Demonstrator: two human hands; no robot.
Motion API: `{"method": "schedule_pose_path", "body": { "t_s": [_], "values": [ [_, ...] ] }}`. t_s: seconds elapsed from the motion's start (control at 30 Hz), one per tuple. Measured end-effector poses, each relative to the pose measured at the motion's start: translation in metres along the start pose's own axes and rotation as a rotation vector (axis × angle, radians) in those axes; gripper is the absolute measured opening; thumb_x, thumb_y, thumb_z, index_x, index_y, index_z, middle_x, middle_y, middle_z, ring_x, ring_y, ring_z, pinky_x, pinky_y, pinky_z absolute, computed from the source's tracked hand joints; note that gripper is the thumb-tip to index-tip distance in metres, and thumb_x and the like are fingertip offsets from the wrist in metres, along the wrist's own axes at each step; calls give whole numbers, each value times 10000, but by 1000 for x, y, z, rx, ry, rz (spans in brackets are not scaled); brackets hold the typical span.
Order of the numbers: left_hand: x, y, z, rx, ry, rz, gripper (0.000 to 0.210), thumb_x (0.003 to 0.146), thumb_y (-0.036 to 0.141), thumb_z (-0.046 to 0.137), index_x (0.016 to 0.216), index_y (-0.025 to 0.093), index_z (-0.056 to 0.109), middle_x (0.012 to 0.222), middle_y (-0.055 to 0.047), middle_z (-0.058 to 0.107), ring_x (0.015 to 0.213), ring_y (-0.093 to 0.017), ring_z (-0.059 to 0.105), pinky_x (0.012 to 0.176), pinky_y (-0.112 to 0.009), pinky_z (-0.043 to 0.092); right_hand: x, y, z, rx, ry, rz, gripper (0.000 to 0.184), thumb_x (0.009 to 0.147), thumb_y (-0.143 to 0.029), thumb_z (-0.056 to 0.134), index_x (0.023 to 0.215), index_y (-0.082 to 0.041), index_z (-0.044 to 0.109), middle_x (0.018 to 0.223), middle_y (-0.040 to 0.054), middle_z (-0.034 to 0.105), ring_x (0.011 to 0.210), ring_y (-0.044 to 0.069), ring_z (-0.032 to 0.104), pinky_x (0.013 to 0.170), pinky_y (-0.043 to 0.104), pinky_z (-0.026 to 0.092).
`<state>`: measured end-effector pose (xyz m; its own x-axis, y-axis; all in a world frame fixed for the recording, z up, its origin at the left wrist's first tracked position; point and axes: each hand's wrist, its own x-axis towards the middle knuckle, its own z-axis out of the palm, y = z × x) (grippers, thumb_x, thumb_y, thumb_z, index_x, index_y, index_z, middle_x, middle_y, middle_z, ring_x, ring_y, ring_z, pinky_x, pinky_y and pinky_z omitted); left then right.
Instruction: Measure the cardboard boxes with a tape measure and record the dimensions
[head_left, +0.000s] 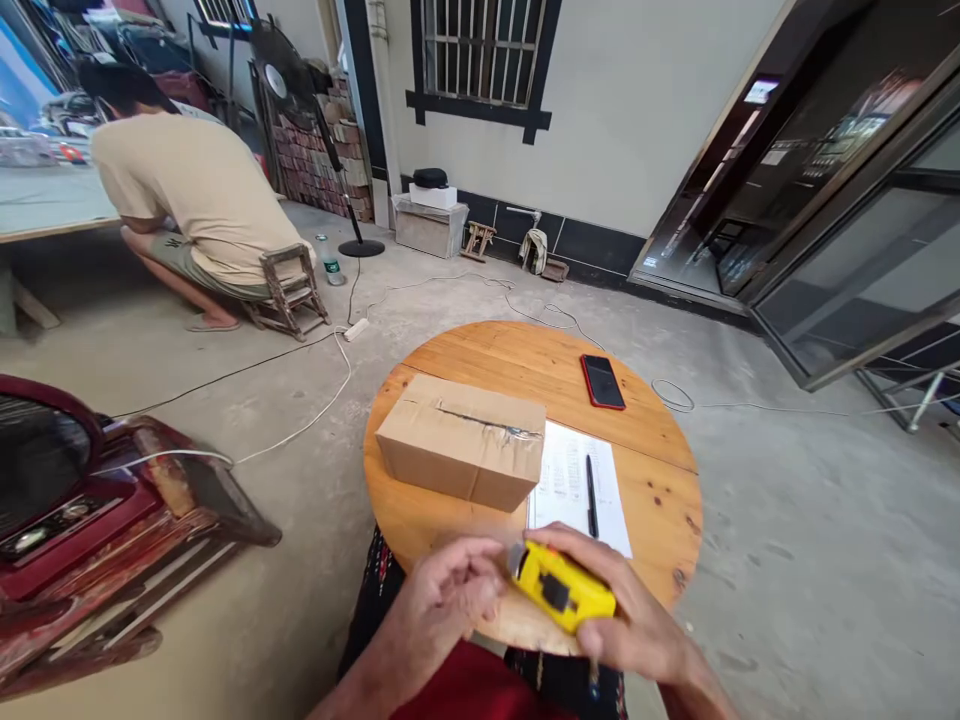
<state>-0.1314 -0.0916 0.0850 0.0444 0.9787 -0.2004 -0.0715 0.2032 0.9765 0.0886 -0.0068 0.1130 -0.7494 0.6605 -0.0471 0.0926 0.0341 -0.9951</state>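
Note:
My right hand [630, 610] grips a yellow tape measure [562, 588] with a black patch on its side, held just above the near edge of the round wooden table [660, 500]. The metal end of the tape points left. Close to that end is my left hand [457, 590], fingers loosely bent and a little blurred, with nothing seen in it. Beyond my hands, a closed cardboard box [465, 440] sits on the table with dark, wrinkled tape on top. Right of the box are a printed paper sheet [559, 465] and a black pen [592, 495] lying on it.
A phone with a red edge [602, 381] lies at the table's far right. Left stands a wooden chair [165, 500] bearing a dark red object. Cables cross the concrete floor [300, 480]. Another person [187, 190] sits far left beside a standing fan [330, 140].

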Motion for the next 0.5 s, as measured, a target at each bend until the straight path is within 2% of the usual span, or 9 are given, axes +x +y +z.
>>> {"method": "schedule_pose_path", "body": {
  "t_s": [0.1,0.2,0.3,0.4,0.5],
  "values": [
    [5,-5,11,-112,-105,-134,358,771,477,659,905,147,613,676,7,614,526,-92,543,443,-178,386,0,-15,9,-295,-131,64,701,599,-245,676,1296,-225,611,1126,92,649,989,289,619,901,399,489],
    [2,-17,12,-147,-131,-246,296,726,409,682,768,174,508,635,9,628,481,-81,538,411,-162,340,-10,-14,7,-445,-221,254,825,590,-227,693,1398,-257,530,1380,122,562,1242,367,517,1065,488,391],
    [-4,-23,3,-224,-152,-282,297,708,388,690,735,181,479,612,-2,652,467,-89,561,412,-161,346,-24,-7,-5,-440,-335,395,860,656,-296,713,1468,-328,433,1532,73,433,1382,371,395,1144,523,285],
    [-8,-19,-17,-317,-64,-222,365,705,461,714,704,176,487,556,4,631,432,-77,530,399,-153,327,-34,-11,-14,-310,-389,439,740,672,-364,718,1388,-380,532,1460,5,528,1328,343,479,1119,457,358],
    [-9,-12,-38,-390,26,-181,445,681,539,751,685,175,495,477,22,580,395,-68,481,383,-147,305,-43,-26,-12,-217,-337,497,494,670,-422,699,1164,-425,689,1248,-51,673,1171,309,610,974,363,500]
  ]
}}
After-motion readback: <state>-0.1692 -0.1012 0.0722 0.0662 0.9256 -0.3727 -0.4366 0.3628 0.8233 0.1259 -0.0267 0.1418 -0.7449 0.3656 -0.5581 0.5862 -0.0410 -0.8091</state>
